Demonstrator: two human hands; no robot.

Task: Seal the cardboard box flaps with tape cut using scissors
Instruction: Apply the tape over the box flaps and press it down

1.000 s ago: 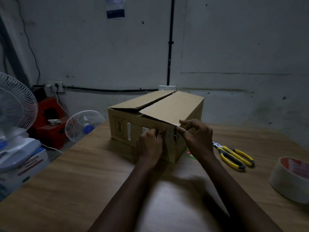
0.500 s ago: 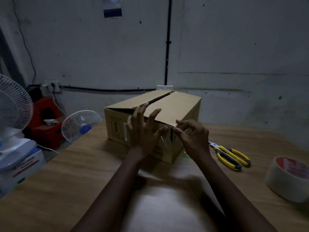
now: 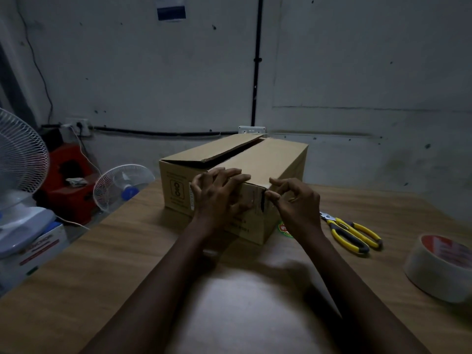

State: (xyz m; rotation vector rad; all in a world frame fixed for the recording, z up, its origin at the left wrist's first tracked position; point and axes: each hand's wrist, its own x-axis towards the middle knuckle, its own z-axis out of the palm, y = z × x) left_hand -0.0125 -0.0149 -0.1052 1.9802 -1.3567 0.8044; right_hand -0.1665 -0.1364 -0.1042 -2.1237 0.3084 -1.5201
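A brown cardboard box (image 3: 281, 159) stands on the wooden table (image 3: 102, 264), its two top flaps folded down with a dark gap left between them. My left hand (image 3: 217, 198) lies on the near end, fingers spread over the near edge of the right flap and pressing it down. My right hand (image 3: 296, 203) pinches thumb and forefinger at the box's near right corner, just under the flap's corner; it is too dark to tell whether tape is there. Yellow-handled scissors (image 3: 350, 232) lie to the right of the box. A roll of tape (image 3: 439, 267) sits at the right edge.
Off the table's left side stand a large white fan (image 3: 20, 154), a small fan (image 3: 122, 185), a red object (image 3: 66, 180) and a white carton (image 3: 38, 246). A grey wall with a cable and sockets runs close behind the box.
My left hand rose from the box's near face, opened its fingers and came down on the flap's near edge. The right flap now lies flatter. My right hand kept its pinch at the corner.
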